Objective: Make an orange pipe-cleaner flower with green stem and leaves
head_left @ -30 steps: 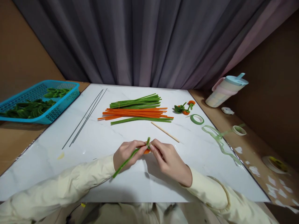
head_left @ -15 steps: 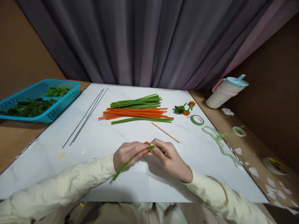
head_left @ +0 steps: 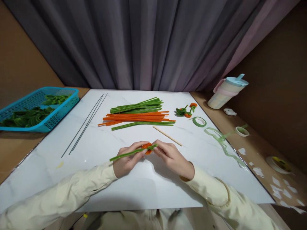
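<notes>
The fuzzy orange piece [head_left: 147, 149], crossed by a green strip [head_left: 122, 156], is between both hands above the table [head_left: 96, 147]. It looks light, soft and easily crushed; the strip seems bendable, best pinched beside the crossing. The left hand's [head_left: 126, 162] fingers hold piece and strip; the right hand's [head_left: 171, 158] pinch the strip's short end. Orange strips [head_left: 134, 118] lie beyond.

The left grip [head_left: 127, 160] and a green stem [head_left: 129, 154] covered part of the orange piece [head_left: 148, 150]; whether the right grip [head_left: 173, 157] pinched the stem's tip was too small to tell. Far left of the left grip, the view's edge cut off a blue basket [head_left: 46, 126]. Well right of the right grip, a yellowish item [head_left: 280, 162] was too blurred to name.
</notes>
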`<state>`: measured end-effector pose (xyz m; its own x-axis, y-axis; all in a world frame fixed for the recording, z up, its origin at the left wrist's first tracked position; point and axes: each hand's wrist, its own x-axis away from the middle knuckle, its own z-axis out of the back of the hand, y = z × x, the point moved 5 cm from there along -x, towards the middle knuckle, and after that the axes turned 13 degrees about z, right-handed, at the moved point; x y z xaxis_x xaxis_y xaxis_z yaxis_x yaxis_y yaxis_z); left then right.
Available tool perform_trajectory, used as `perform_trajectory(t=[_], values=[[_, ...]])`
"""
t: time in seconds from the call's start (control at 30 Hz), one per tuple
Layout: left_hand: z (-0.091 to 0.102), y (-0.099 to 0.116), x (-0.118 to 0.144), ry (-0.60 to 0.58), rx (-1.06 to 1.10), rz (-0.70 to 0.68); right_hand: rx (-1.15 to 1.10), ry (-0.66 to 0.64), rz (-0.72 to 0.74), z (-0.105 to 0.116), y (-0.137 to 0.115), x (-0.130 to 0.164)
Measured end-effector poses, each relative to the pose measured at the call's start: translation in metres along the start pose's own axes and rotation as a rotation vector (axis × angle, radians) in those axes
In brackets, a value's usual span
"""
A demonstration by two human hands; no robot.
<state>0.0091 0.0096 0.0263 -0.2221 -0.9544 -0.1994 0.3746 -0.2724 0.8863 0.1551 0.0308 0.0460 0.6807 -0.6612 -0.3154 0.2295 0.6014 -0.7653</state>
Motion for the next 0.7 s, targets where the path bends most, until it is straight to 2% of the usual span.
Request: perform_trajectory(t=[0.1, 0.27, 0.4, 0.53, 0.7], values=[[0.001, 0.0, -0.001, 0.033, -0.018, -0.018, -0.107, -0.008, -0.058, 0.001, 0.004, 0.0], [0.001, 0.002, -0.001, 0.06, -0.094, -0.059, -0.337, 0.027, -0.251, -0.001, 0.013, 0.004], [0.0, 0.004, 0.001, 0.075, -0.167, -0.111, -0.409, -0.011, -0.286, -0.008, 0.014, 0.005], [-0.002, 0.0, 0.001, 0.082, -0.112, -0.056, -0.292, 0.011, -0.228, -0.01, 0.011, 0.003], [-0.002, -0.003, 0.0, 0.094, -0.032, -0.036, 0.042, 0.09, -0.029, -0.008, 0.005, 0.0]])
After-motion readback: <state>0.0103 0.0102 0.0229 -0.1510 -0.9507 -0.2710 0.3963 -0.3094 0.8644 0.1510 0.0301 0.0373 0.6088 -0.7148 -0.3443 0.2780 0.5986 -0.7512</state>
